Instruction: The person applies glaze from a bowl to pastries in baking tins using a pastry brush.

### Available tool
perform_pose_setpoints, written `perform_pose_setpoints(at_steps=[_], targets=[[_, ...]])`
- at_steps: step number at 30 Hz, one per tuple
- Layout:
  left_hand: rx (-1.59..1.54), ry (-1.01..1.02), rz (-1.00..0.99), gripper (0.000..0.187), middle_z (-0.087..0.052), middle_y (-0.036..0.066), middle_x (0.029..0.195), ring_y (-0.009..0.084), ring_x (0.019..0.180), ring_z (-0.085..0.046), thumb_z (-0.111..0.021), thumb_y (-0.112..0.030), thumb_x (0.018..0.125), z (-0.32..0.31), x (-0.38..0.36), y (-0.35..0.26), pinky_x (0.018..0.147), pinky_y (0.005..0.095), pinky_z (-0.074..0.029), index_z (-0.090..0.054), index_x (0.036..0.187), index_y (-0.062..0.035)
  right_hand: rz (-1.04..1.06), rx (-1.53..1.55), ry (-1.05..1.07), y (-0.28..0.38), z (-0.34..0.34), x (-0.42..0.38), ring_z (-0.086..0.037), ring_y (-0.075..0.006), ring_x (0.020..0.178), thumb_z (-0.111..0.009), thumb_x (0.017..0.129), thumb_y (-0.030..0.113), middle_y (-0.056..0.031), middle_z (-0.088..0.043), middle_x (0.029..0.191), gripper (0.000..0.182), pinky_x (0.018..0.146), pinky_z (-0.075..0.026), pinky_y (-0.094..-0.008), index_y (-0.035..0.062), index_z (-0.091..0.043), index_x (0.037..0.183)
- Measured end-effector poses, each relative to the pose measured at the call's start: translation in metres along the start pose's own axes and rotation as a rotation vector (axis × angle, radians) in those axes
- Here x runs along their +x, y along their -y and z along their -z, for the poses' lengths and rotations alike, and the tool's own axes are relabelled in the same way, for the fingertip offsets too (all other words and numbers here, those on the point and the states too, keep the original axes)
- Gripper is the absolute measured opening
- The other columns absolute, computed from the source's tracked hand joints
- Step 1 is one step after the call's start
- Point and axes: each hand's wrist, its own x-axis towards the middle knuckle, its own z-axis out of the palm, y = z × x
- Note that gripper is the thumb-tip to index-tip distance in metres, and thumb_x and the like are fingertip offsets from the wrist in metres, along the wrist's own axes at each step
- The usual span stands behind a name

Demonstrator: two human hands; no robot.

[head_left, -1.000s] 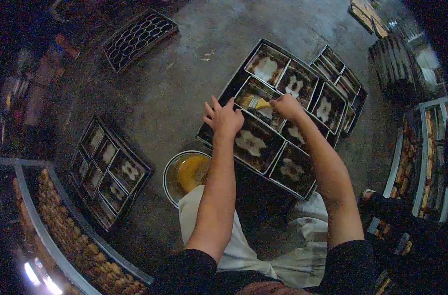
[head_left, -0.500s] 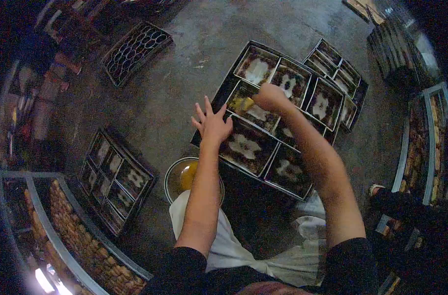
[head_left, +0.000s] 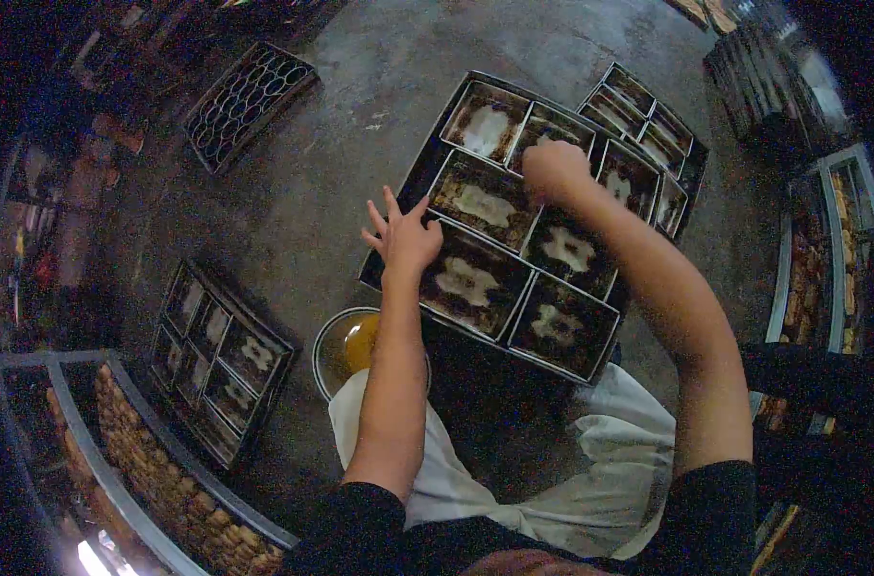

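Note:
A large dark baking tin set [head_left: 502,341] with several rectangular compartments lies on the floor before me, each bottom worn to a pale patch. My right hand [head_left: 557,171], closed in a fist, is over the far middle compartments. A yellow sponge-like piece showed beneath this fist a moment ago; the fist now hides it. At the left rim of the tins is my left hand [head_left: 405,238], fingers spread, its thumb side against or just above the rim. Near my left forearm stands a round bowl [head_left: 323,357] with yellow, oil-like liquid [head_left: 362,344], partly covered by the arm.
Another tin set [head_left: 224,357] lies at left, and more tins [head_left: 684,144] adjoin the far right side. A tray of round moulds [head_left: 250,104] lies at upper left. Racks of bread-like pieces [head_left: 173,461] stand at lower left and right [head_left: 845,259]. Stacked trays [head_left: 768,91] stand at upper right.
My right hand has moved right and slightly up, from the left middle compartment towards the far middle ones. The yellow piece has gone out of sight. My left hand remains at the rim.

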Motion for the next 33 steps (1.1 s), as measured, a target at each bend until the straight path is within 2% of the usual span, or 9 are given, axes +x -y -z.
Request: perform_pose_setpoints(at_steps=[3,7,10,15,19,22,29,31,33], targets=[[0.005,0.001,-0.001,0.046,-0.01,0.013,0.146,0.0372,0.134,0.0,-0.051,-0.029,0.075,0.004,-0.001,-0.001,0.102,0.0605,-0.003,-0.053,0.121,-0.0276,-0.003,0.045,-0.156,0.03,-0.009,-0.008,-0.065,-0.0296,0.078,-0.059,0.069,0.019,-0.0125,-0.066,0.085,0.02,0.066,-0.053,-0.0409,0.007,-0.068,0.082],[0.021,0.028,0.006,0.047,-0.01,0.012,0.146,0.0372,0.134,-0.001,-0.052,-0.03,0.074,0.003,0.0,0.001,0.102,0.0599,-0.002,-0.053,0.121,-0.0278,0.286,-0.014,0.015,0.053,-0.011,-0.019,-0.064,-0.0313,0.075,-0.06,0.068,0.021,-0.0146,-0.066,0.08,0.02,0.064,-0.053,-0.0411,0.0053,-0.067,0.078],[0.013,0.021,0.008,0.047,-0.009,0.012,0.147,0.0366,0.134,-0.001,-0.053,-0.03,0.074,0.001,0.0,-0.001,0.103,0.0592,-0.002,-0.053,0.121,-0.0277,0.249,0.109,0.002,0.043,-0.008,-0.001,-0.064,-0.0324,0.073,-0.061,0.067,0.021,-0.0169,-0.065,0.077,0.021,0.064,-0.052,-0.0407,0.0036,-0.066,0.076],[0.012,0.049,0.015,0.047,-0.008,0.011,0.147,0.0352,0.135,-0.001,-0.053,-0.029,0.074,0.005,0.001,-0.002,0.103,0.0582,-0.001,-0.053,0.122,-0.0274,0.281,-0.035,-0.338,0.017,-0.018,0.018,-0.063,-0.0316,0.07,-0.058,0.069,0.021,-0.0145,-0.064,0.072,0.017,0.062,-0.052,-0.0408,0.006,-0.065,0.072],[-0.008,0.031,0.01,0.047,-0.008,0.011,0.147,0.0351,0.135,-0.001,-0.053,-0.028,0.074,0.001,0.001,0.0,0.103,0.0583,-0.001,-0.053,0.121,-0.0264,0.339,0.025,-0.405,0.027,-0.032,0.006,-0.063,-0.032,0.07,-0.055,0.071,0.018,-0.0123,-0.064,0.072,0.015,0.064,-0.051,-0.0418,0.0098,-0.065,0.08],[-0.009,0.039,0.018,0.047,-0.008,0.011,0.147,0.0354,0.134,-0.001,-0.053,-0.028,0.074,0.004,0.0,-0.003,0.103,0.0587,-0.001,-0.054,0.121,-0.0256,0.449,0.214,-0.287,0.035,-0.043,0.005,-0.062,-0.0309,0.064,-0.06,0.071,0.017,-0.014,-0.061,0.065,0.012,0.057,-0.049,-0.0411,0.0051,-0.06,0.069],[0.02,-0.002,-0.018,0.046,-0.011,0.012,0.146,0.0366,0.134,-0.002,-0.053,-0.029,0.074,-0.002,-0.001,0.003,0.102,0.0608,-0.003,-0.054,0.12,-0.0261,0.14,0.138,-0.434,0.048,-0.057,0.015,-0.061,-0.0345,0.068,-0.06,0.073,0.021,-0.0189,-0.061,0.07,0.017,0.06,-0.049,-0.0435,0.0039,-0.061,0.07],[0.095,-0.004,-0.016,0.048,-0.01,0.009,0.147,0.0376,0.134,-0.004,-0.06,-0.037,0.075,-0.005,0.003,0.005,0.1,0.0644,-0.005,-0.051,0.122,-0.0345,0.113,0.277,-0.38,0.071,-0.045,-0.003,-0.062,-0.0356,0.071,-0.059,0.074,0.021,-0.02,-0.061,0.073,0.019,0.062,-0.05,-0.0438,0.0027,-0.062,0.073],[0.098,0.006,-0.021,0.048,-0.01,0.009,0.147,0.0377,0.134,-0.005,-0.06,-0.038,0.075,-0.007,0.005,0.007,0.1,0.0642,-0.006,-0.05,0.122,-0.0346,0.03,0.435,-0.312,0.08,-0.051,0.003,-0.062,-0.0373,0.075,-0.057,0.077,0.022,-0.0221,-0.061,0.076,0.024,0.067,-0.05,-0.0449,-0.0005,-0.064,0.076]])
